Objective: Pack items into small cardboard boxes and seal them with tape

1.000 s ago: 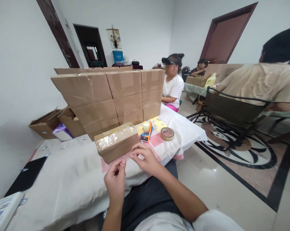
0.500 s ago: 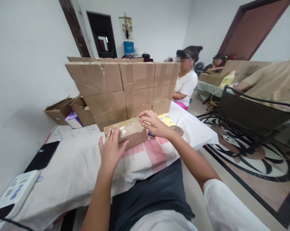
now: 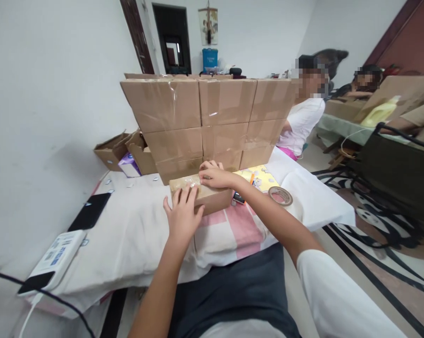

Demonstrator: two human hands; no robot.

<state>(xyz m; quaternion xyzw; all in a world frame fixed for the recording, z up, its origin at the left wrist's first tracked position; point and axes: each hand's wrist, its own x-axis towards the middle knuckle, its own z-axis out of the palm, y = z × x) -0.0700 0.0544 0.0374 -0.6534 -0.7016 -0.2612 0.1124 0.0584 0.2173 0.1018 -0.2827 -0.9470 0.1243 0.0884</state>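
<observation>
Head view shows a draped table (image 3: 134, 220), white walls (image 3: 57, 94), hands (image 3: 182, 213) (image 3: 217, 177) on a box (image 3: 216, 202)

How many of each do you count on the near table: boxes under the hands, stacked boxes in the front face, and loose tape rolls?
Box under the left hand and right hand: 1
Stacked boxes, front face: 9
Loose tape roll: 1
Total: 11

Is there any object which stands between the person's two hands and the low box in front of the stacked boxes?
Nothing visible does: the left hand and the right hand both rest directly on the low box. The stacked boxes stand behind it.
</observation>
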